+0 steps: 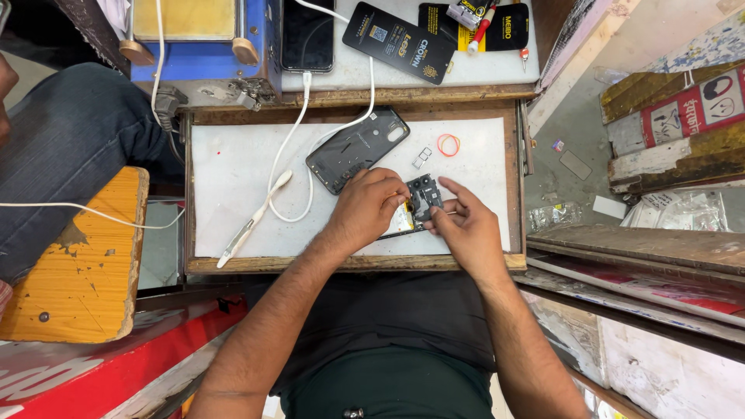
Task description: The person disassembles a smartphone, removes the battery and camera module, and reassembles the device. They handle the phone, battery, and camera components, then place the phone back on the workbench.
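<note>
An opened phone body with exposed black circuitry and a yellow-edged battery lies on the white work mat. My left hand presses down on its left part, fingers curled over it. My right hand pinches its right edge with thumb and fingertips. The phone's removed dark back cover lies just beyond my left hand, inner side up.
An orange rubber band and a small metal card tray lie on the mat. White cables and a white pen-like tool lie to the left. A black phone, dark flat packets, a blue machine sit behind. A person's jeans-clad leg and a yellow stool are at left.
</note>
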